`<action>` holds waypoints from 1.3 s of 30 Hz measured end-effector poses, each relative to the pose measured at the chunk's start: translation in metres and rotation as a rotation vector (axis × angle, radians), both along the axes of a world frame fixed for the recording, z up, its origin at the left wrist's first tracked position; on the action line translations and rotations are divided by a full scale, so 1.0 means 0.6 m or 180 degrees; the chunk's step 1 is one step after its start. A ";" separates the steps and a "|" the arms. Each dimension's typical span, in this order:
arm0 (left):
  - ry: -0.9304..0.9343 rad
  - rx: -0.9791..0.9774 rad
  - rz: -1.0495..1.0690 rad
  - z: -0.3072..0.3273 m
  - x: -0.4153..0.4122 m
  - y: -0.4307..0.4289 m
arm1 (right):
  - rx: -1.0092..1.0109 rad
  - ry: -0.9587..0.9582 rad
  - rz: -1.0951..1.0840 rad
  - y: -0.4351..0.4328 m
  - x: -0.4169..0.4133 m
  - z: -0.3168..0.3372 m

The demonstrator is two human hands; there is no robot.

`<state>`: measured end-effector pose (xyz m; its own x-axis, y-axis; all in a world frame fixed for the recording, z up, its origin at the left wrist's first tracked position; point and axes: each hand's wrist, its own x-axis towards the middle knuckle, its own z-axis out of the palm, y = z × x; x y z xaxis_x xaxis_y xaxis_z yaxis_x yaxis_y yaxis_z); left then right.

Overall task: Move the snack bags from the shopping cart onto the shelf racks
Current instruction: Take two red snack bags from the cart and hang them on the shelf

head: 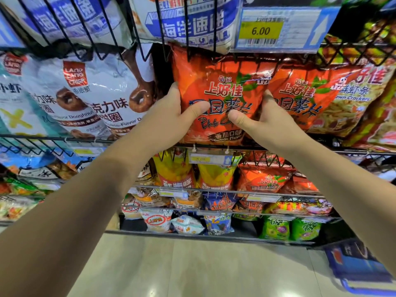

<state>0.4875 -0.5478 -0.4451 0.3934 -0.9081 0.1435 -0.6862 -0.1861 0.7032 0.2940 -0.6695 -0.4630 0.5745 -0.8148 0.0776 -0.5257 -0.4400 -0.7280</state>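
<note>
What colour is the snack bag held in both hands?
Orange-red, with red and blue lettering; the potato chip bag shows best in the head view.

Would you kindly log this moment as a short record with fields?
held item: orange tomato-flavor potato chip bag
left hand: grips the bag's left edge, thumb on front
right hand: grips its right edge, thumb on front
position: upright at the wire rack, beside a matching bag
left neighbour: chocolate doughnut snack bags
price tag above: 6.00

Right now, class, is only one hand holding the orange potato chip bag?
No, the left hand and the right hand both grip the orange bag by its sides.
</note>
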 end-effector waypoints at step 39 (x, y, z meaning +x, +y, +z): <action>-0.0503 -0.0937 0.0696 -0.016 -0.167 0.020 | 0.0358 -0.0625 -0.1213 -0.096 -0.156 0.001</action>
<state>0.3870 -0.5355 -0.4547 0.5251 -0.7165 0.4593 -0.7567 -0.1461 0.6372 0.2004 -0.7270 -0.4624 0.2145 -0.9752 0.0540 -0.4820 -0.1538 -0.8626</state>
